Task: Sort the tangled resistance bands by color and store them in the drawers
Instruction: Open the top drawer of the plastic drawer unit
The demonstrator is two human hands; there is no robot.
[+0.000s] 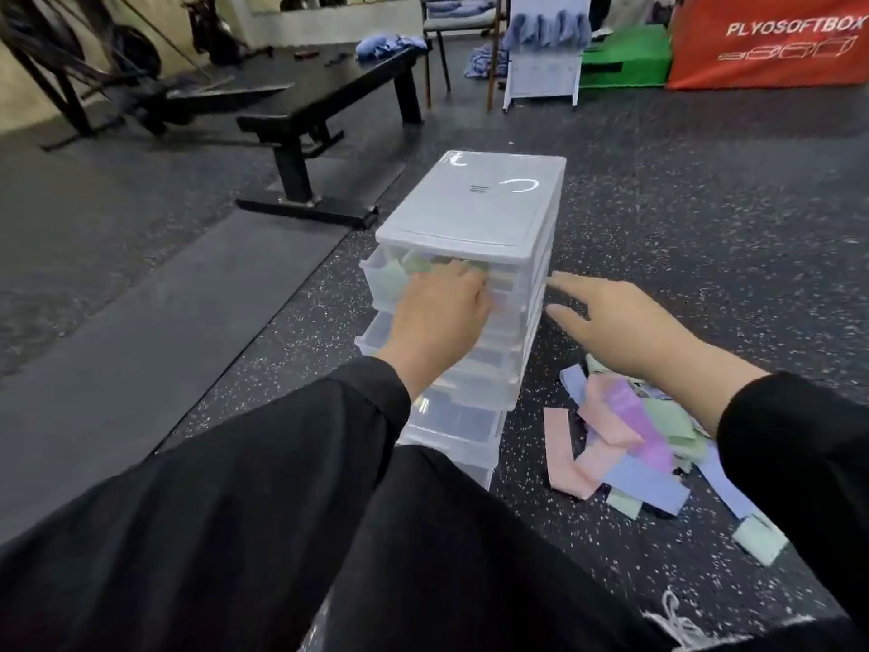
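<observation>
A clear plastic drawer unit (475, 204) stands on the speckled floor in front of me. Its top drawer (376, 280) is pulled slightly out and holds pale green bands (392, 275). My left hand (437, 312) rests on the front of that drawer, fingers curled against it; whether it grips anything is hidden. My right hand (625, 322) hovers open beside the unit's right side, fingers spread, holding nothing. A tangled pile of resistance bands (630, 440) in pink, purple, blue and green lies on the floor at the right, under my right forearm.
A black weight bench (329, 105) stands behind the unit to the left. A dark floor mat (141, 331) runs along the left. At the back are a white rack with blue cloths (545, 44), a green pad (625, 58) and an orange plyo box (771, 40).
</observation>
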